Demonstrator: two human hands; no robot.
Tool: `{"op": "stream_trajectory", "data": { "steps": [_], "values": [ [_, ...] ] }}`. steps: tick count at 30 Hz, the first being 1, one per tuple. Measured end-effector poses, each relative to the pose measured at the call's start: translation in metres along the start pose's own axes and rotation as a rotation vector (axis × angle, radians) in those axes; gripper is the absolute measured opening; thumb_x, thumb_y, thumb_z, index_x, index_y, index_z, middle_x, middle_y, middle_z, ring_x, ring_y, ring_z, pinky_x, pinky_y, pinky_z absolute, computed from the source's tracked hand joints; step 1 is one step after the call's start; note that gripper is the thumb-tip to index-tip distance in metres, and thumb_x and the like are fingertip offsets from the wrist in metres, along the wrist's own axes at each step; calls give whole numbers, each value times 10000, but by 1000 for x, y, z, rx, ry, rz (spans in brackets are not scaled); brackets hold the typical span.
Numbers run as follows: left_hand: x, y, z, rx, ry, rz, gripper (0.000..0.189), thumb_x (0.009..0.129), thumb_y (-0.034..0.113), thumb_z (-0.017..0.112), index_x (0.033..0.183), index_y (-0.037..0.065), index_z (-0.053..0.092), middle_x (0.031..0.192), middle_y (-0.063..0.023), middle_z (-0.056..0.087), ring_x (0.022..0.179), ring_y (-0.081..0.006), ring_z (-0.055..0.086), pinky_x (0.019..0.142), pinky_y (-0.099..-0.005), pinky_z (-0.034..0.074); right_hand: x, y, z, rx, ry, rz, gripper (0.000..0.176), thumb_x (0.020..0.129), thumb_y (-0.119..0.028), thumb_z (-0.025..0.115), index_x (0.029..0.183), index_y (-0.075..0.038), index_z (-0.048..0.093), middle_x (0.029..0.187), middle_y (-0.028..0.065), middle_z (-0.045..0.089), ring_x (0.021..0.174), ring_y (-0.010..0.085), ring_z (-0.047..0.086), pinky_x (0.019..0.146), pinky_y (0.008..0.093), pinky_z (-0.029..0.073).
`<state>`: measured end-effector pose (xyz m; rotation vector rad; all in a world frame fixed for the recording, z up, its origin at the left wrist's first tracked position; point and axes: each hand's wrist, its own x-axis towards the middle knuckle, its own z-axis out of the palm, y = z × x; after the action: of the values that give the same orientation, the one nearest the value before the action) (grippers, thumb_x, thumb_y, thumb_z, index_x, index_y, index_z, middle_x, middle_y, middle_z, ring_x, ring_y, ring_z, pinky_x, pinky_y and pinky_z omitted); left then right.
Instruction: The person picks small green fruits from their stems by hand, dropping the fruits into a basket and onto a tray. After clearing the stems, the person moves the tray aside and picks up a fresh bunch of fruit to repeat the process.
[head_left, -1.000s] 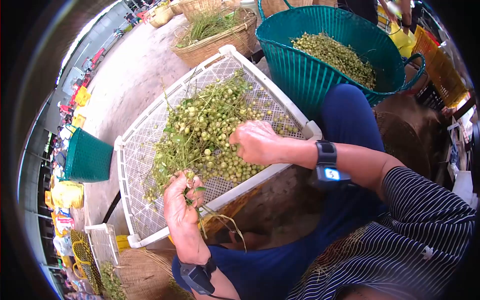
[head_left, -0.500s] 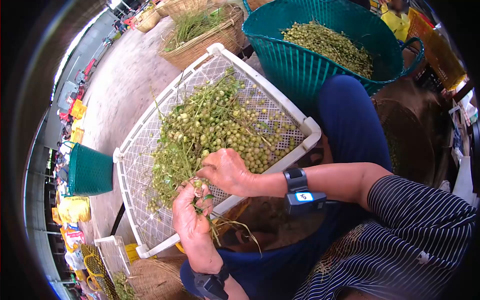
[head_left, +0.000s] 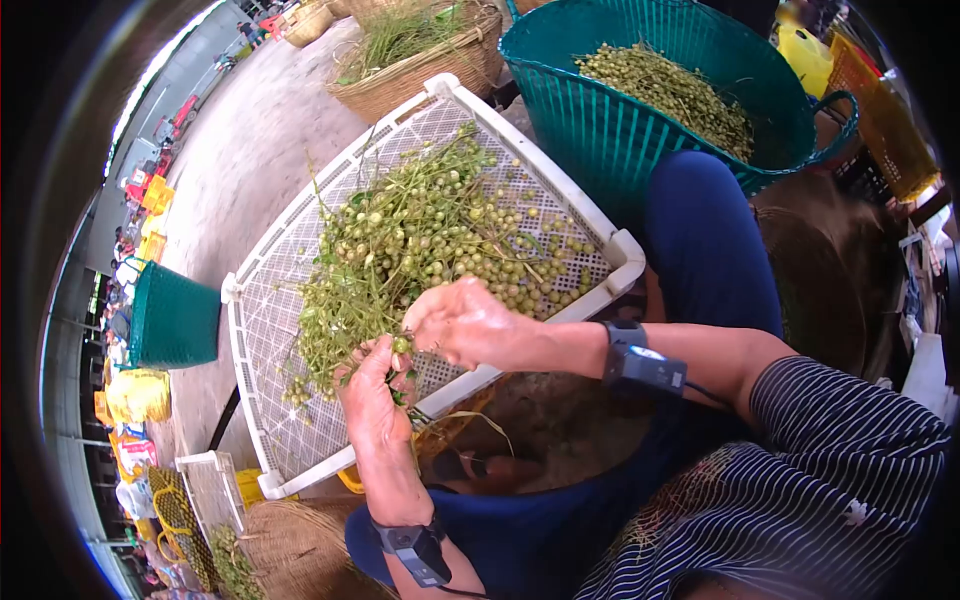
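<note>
My left hand (head_left: 378, 405) is closed around a sprig of small round green berries (head_left: 402, 344), with one berry and some leaf showing at its fingertips. My right hand (head_left: 468, 325) meets it from the right, fingers curled and pinched beside that berry; whatever they grip is hidden. Both hands are over the near edge of a white mesh tray (head_left: 535, 152). On the tray lies a heap of berry stems (head_left: 350, 265), with loose berries (head_left: 515, 285) to its right. A thin stem hangs below the hands.
A large teal basket (head_left: 590, 125) holding picked berries stands at the upper right. Beyond the tray is a wicker basket (head_left: 420, 85) of green stalks. Another teal basket (head_left: 175, 318) stands left. My bent knee (head_left: 705, 230) is close to the tray's right corner.
My right hand has lifted slightly and turned at the wrist, opening a small gap from the left fingertips. My left hand still grips the sprig, its berry now showing more clearly.
</note>
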<state>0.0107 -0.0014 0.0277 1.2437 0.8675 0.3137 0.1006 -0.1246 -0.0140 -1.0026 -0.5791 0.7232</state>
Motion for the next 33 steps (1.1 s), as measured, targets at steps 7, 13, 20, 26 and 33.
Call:
{"op": "stream_trajectory", "data": {
  "steps": [7, 13, 20, 26, 33],
  "values": [
    [3, -2, -1, -20, 14, -7, 97, 818, 142, 622, 798, 83, 548, 616, 4, 539, 445, -59, 402, 371, -184, 246, 9, 6, -15, -341, 59, -95, 143, 759, -109, 657, 784, 20, 600, 622, 3, 568, 582, 46, 480, 515, 222, 389],
    [-1, 4, -3, -6, -61, -30, 102, 811, 133, 626, 816, 75, 542, 619, 7, 527, 452, -46, 400, 366, -171, 232, 9, -22, -35, -1016, 145, -212, 434, 647, -264, 708, 1029, -70, 643, 682, 198, 606, 668, 317, 614, 614, 400, 466],
    [0, 7, 2, 59, 54, -60, 96, 794, 136, 649, 785, 69, 581, 556, 39, 487, 431, -29, 392, 355, -174, 209, 16, 1, -33, -1043, -101, -164, 313, 714, -338, 676, 829, -49, 644, 671, 195, 587, 674, 354, 591, 626, 460, 434],
    [0, 8, 1, 83, 66, 38, 211, 773, 195, 699, 941, 70, 673, 519, 60, 446, 415, -20, 345, 365, -170, 193, 19, 2, -55, -969, -18, -140, 208, 775, -165, 603, 683, 21, 592, 607, 191, 555, 610, 284, 599, 556, 387, 426],
    [21, -9, -17, 256, -22, 24, 380, 752, 362, 689, 1052, 133, 639, 696, 46, 478, 662, -109, 444, 610, -274, 352, 14, -3, -26, -978, -5, -286, 263, 741, -249, 625, 700, 7, 578, 632, 212, 552, 619, 344, 583, 570, 454, 414]
  ]
}}
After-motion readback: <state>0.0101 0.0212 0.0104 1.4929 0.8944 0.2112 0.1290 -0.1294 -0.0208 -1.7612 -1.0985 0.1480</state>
